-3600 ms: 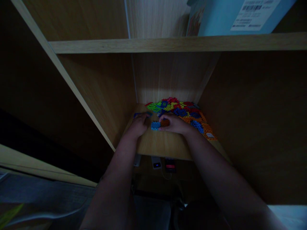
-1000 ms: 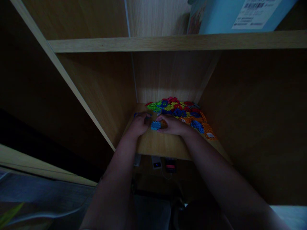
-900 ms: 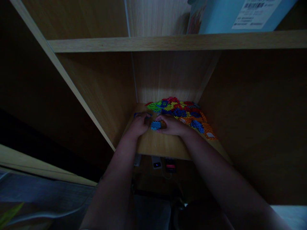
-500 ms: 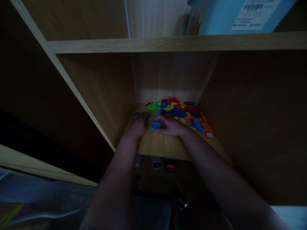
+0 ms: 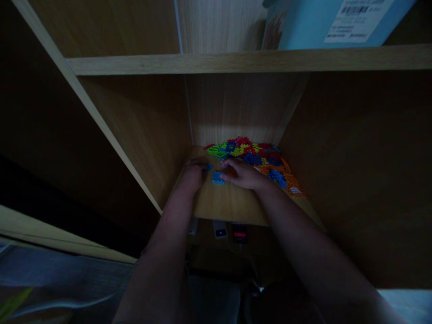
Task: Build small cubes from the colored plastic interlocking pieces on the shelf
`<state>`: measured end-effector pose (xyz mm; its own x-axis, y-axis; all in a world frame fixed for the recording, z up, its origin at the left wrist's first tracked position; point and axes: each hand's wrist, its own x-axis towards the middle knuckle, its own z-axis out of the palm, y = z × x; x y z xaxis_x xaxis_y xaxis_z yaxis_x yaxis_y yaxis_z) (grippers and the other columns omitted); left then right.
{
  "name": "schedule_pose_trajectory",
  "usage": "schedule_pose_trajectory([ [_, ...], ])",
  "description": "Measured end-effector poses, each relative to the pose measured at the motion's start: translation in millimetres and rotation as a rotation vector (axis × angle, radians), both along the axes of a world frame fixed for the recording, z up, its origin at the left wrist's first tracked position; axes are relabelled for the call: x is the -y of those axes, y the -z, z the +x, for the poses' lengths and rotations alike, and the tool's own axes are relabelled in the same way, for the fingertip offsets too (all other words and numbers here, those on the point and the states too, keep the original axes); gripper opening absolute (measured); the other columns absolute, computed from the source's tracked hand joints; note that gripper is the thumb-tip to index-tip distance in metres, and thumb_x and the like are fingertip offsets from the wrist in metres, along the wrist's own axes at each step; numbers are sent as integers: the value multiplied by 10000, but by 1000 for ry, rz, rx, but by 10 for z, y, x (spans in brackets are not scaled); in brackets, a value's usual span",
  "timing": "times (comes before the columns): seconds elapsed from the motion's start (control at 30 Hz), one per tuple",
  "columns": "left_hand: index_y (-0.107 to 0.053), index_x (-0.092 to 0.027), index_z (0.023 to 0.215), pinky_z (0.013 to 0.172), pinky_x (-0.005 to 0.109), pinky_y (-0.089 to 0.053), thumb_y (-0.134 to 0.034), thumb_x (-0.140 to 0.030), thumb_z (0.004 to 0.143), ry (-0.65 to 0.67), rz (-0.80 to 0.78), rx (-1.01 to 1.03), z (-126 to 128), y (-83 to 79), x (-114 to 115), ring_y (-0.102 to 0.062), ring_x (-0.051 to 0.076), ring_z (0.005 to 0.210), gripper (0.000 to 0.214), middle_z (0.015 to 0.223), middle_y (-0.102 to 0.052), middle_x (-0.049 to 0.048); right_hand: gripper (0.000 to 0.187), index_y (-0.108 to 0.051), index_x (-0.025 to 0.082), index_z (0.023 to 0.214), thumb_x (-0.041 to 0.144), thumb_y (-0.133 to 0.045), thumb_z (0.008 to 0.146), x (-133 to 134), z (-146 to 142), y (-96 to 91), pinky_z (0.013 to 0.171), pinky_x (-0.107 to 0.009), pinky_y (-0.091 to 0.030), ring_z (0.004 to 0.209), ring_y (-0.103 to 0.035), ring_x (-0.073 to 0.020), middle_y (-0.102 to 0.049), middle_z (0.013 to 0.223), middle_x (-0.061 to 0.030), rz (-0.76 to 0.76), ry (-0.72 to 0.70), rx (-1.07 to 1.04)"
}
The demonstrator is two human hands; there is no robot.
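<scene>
A light-blue toothed block (image 5: 218,177), apparently built of interlocking plastic pieces, lies on the wooden shelf board (image 5: 219,204). My right hand (image 5: 243,174) is just right of it, thumb at its edge and index finger arched away, leaving a gap between them. To the left, my left hand (image 5: 193,173) rests low over the board with its fingers bent round a blue interlocking piece (image 5: 208,167), which sticks out on the thumb side. Most of that piece is hidden. Behind my right hand spreads a pile of multicoloured interlocking pieces (image 5: 249,150).
Side walls enclose the compartment, and an upper shelf edge (image 5: 219,63) crosses above my hands. A light-blue box (image 5: 303,27) stands on that shelf. Below the board are a small white device (image 5: 220,230) with a lit display and a dark device (image 5: 240,234) with a red screen.
My right hand's fingers have come off the block's far side and spread wider. My left hand has shifted slightly left, and the dark-blue bit beside its fingers is now covered.
</scene>
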<state>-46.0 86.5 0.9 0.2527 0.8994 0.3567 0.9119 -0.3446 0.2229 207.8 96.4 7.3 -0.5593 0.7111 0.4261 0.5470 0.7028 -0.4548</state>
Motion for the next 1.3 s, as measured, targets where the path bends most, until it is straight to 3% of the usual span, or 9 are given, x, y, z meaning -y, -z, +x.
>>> schedule_pose_trajectory([
  [0.27,-807,-211,1082,1086,522,-513,-635,-283,979,-25,9,15,8,20,38,-578,371,1302,212,1330,-695,163,356,-674,262,1157,571,-706,984,3,18,-14,1065,-521,-545,1190,-675,-305,-740,1234,-101,10,16,-27],
  [0.5,-770,-219,1050,1068,527,-504,-629,-261,986,25,9,81,-2,74,1,-615,351,1223,161,1194,-729,151,324,-682,269,1159,548,-690,994,-3,23,-24,1071,-525,-539,1197,-676,-301,-744,1239,-93,9,12,-60],
  [0.87,-720,-192,1065,1070,529,-512,-573,-251,1008,111,141,165,-41,167,-119,-636,333,1154,169,1160,-730,160,289,-678,267,1133,527,-671,1008,-16,22,-12,1049,-498,-540,1176,-678,-291,-742,1211,-90,20,10,-66],
  [1.03,-670,-202,1075,1052,487,-519,-539,-246,1046,177,304,240,8,61,-74,-625,291,1128,140,1146,-711,133,238,-679,275,1116,491,-659,1020,-21,-11,-17,1032,-477,-545,1148,-690,-275,-754,1181,-74,51,15,-93],
  [1.2,-650,-224,1111,1227,528,-413,-538,-259,1070,236,476,227,96,-117,89,-535,289,1386,124,1442,-630,126,252,-641,275,1149,502,-605,1045,20,-83,-47,1010,-450,-562,1103,-723,-257,-762,1146,-75,43,42,-231],
  [1.3,-657,-233,1103,1279,563,-355,-540,-273,1076,249,481,196,148,-207,189,-523,286,1423,126,1487,-621,107,321,-592,289,1237,547,-599,1046,40,-126,-52,1010,-445,-568,1091,-743,-249,-772,1137,-69,-20,53,-380],
])
